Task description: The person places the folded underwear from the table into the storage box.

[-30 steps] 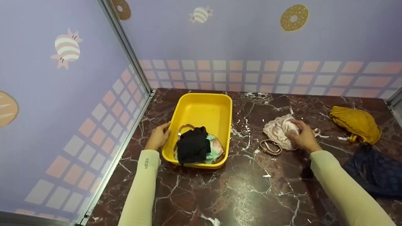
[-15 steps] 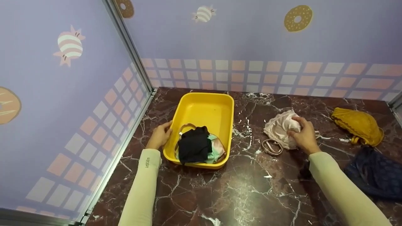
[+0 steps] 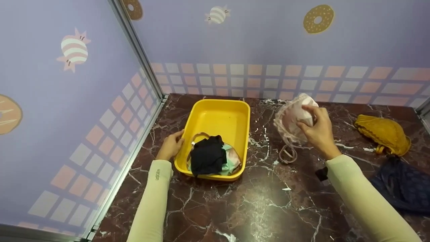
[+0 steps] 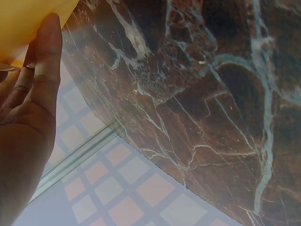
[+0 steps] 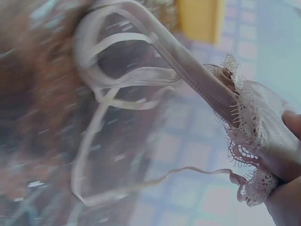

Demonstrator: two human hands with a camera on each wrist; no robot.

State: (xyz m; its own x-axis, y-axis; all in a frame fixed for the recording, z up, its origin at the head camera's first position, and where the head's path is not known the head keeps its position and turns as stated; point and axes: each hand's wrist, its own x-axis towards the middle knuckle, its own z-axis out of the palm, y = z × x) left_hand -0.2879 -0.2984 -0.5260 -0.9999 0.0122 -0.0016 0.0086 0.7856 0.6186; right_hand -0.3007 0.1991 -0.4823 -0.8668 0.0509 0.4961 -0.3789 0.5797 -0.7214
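Observation:
In the head view my right hand pinches a pale pink lace-edged bra by its satin cup, with thumb and fingers on either side. The bra is raised off the marble surface at least in part, its straps hanging in loops in the right wrist view. My left hand rests against the left side of a yellow plastic basin, fingers mostly straight along its outer wall. Inside the basin's near end lies a folded black garment over a green and pink satin piece.
A mustard-yellow bra lies on the dark marble tabletop at the right. Nearer me is a dark navy garment, partly behind my right sleeve. Patterned purple panels stand at the back and left.
My right hand has lifted the pale pink bra and carried it up and slightly away from me. The left hand and the basin have stayed where they were.

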